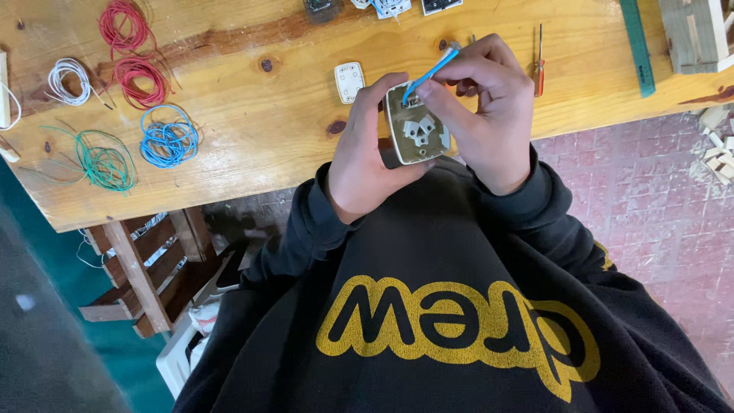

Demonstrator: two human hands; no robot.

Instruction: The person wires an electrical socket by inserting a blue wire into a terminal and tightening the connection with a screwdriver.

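Rough pine worktop (252, 115) with knots, set over a worn red tile floor (650, 206); the near edge runs diagonally in the head view, and the person sits just off it.

Socket body (415, 126): small off-white plastic shell, open side up, held in the air just in front of the worktop's near edge, above the lap. Left hand (367, 164) cups it from below and the side, fingers closed around the shell. Looks light and rigid; thin moulded walls and inner terminal blocks would likely crack if squeezed hard, so a grip on the outer long sides reads as right.

Blue wire (432, 70): short piece, pinched between the right hand (489, 115) thumb and fingertips, lower end at the top of the shell. Probably stiff enough to hold a bend, slick insulation, so pinch close to the end.

Outward: white cover plate (349, 82) lies flat on the worktop just left of the hands. Small orange-handled screwdriver (540, 65) just right of the right hand. Green ruler (637, 46) towards the far right corner. Wire coils well apart at the left end: blue (169, 138), green (103, 159), red (130, 53), white (69, 80).

Open room: bare worktop between coils and cover plate; the hands are free of the edge.
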